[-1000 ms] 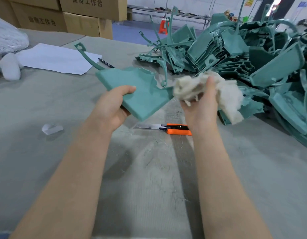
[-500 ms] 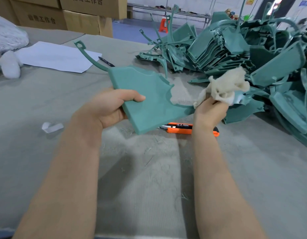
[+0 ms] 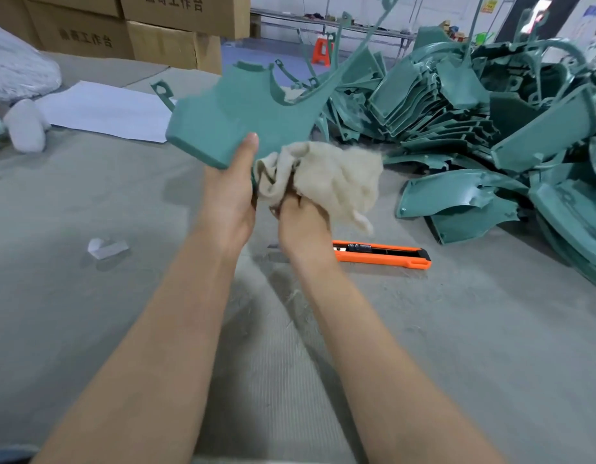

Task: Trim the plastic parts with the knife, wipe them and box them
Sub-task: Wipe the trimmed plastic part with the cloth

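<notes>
Held part: I see one teal plastic part point(image 3: 236, 118) raised off the table, above and to the left of the orange knife point(image 3: 382, 255). Its thin arm runs up out of the frame.
Left hand: the left hand point(image 3: 228, 199) grips the part's lower corner with the thumb laid up its face. The other fingers are hidden behind it.
Right hand: the right hand point(image 3: 301, 226), just left of the knife, is clenched round a beige cloth point(image 3: 333, 179) bunched against the part's lower edge. The cloth is motion-blurred.
Knife: it lies flat on the grey table point(image 3: 89, 313). Its left end is behind the right wrist, so I cannot tell whether the blade is out.
Pile: loose teal parts point(image 3: 490, 128) are heaped beyond and right of the knife, cut off by the frame edge.
Cartons: brown cartons point(image 3: 89, 31) stand far beyond and left of the knife. Their print ends in "工作台"; I cannot make out the first characters, and the upper carton's print is cropped.
Paper: a white sheet point(image 3: 102, 110) lies beyond and left of the knife.
Scrap: a small white scrap point(image 3: 107, 247) lies well left of the knife.
</notes>
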